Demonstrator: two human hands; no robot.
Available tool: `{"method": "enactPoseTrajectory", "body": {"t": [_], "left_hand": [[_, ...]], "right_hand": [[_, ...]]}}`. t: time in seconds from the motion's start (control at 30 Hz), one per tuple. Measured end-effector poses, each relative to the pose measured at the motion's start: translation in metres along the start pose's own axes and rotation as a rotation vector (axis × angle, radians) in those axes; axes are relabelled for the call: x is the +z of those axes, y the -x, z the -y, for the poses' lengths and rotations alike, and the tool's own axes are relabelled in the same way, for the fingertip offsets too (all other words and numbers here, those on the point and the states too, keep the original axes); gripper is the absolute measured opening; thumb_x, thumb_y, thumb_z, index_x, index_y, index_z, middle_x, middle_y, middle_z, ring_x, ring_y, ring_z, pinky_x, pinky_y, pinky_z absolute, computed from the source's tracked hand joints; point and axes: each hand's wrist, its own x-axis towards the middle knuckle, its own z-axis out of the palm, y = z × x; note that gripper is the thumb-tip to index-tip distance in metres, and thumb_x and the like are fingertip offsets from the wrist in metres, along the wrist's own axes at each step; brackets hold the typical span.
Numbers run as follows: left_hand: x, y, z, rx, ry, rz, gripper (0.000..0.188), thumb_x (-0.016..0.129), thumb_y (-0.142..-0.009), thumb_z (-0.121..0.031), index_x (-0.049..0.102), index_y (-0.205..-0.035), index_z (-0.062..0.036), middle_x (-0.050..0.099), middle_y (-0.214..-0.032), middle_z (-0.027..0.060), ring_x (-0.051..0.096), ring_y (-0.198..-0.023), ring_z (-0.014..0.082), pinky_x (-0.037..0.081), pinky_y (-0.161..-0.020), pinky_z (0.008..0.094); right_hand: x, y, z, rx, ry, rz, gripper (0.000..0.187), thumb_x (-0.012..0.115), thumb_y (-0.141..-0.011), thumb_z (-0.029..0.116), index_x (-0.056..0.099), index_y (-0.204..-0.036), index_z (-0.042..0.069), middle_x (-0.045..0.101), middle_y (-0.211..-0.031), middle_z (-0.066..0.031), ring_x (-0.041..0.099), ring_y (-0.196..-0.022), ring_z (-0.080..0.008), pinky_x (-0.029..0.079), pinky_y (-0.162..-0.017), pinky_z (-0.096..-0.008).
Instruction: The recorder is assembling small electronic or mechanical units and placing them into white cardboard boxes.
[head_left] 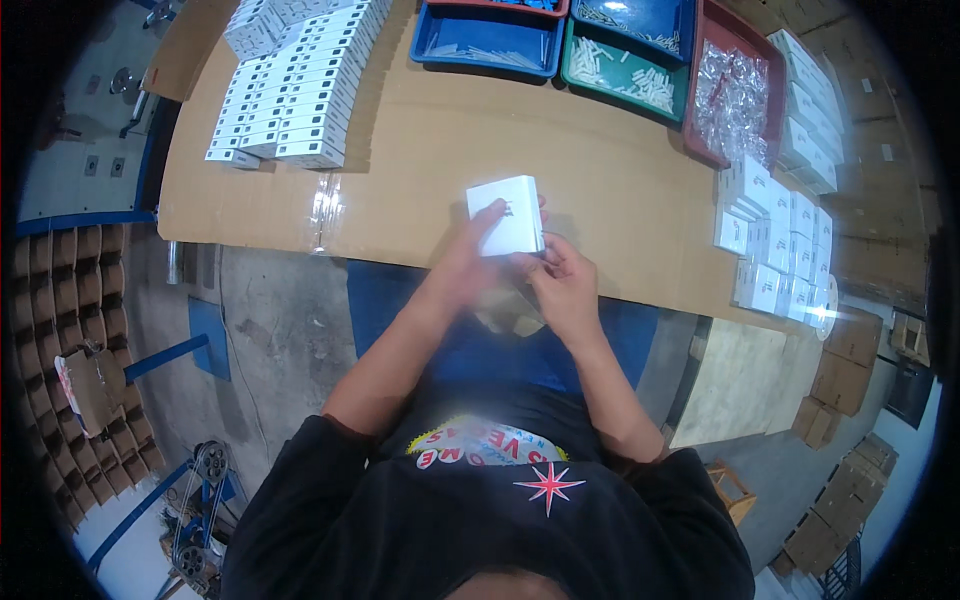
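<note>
A small white box [517, 222] with a dark mark on its face is held up over the near edge of the cardboard-covered table. My left hand [468, 252] is closed around its left side, with the thumb lying across the face and fingertips showing past the right edge. At the box's near right corner, my right hand [568, 288] pinches with thumb and fingers against the end. What lies between those fingertips is too small to make out. Slight blur covers the left wrist.
Stacked white boxes [290, 90] stand at the far left of the table [420, 150], with more white boxes [785, 240] at the right. Blue [480, 72], green [625, 95] and red [718, 150] trays hold small parts and clear plastic bags. Cartons [850, 355] sit beyond the right edge.
</note>
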Motion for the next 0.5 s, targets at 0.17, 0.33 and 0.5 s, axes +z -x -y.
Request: {"method": "enactPoseTrajectory", "body": {"t": [0.17, 0.33, 0.5], "left_hand": [[-0.013, 0.000, 0.005, -0.014, 0.159, 0.033, 0.063, 0.059, -0.105, -0.039, 0.038, -0.154, -0.0066, 0.056, -0.147, 0.0125, 0.058, -0.130, 0.0238, 0.058, -0.096, 0.0421], [-0.010, -0.001, 0.007, -0.022, 0.117, -0.013, 0.061, 0.060, -0.104, -0.037, 0.039, -0.152, -0.0030, 0.057, -0.144, 0.0156, 0.059, -0.128, 0.0253, 0.059, -0.095, 0.0430], [-0.009, -0.002, 0.003, 0.039, -0.120, -0.052, 0.054, 0.062, -0.104, -0.027, 0.045, -0.145, 0.0031, 0.063, -0.134, 0.0205, 0.066, -0.118, 0.0279, 0.060, -0.094, 0.0429]], "right_hand": [[-0.003, 0.002, 0.013, -0.119, 0.309, 0.030, 0.015, 0.065, -0.100, 0.007, 0.068, -0.111, -0.003, 0.078, -0.088, -0.0120, 0.074, -0.079, -0.0147, 0.057, -0.074, -0.0288], [-0.003, 0.001, 0.014, -0.061, 0.398, 0.047, 0.016, 0.067, -0.100, 0.010, 0.067, -0.108, -0.004, 0.078, -0.090, -0.0139, 0.075, -0.079, -0.0161, 0.058, -0.072, -0.0297], [-0.006, -0.006, 0.004, 0.143, 0.035, 0.048, 0.024, 0.064, -0.104, 0.018, 0.065, -0.107, -0.006, 0.075, -0.090, -0.0130, 0.073, -0.077, -0.0173, 0.060, -0.072, -0.0302]]}}
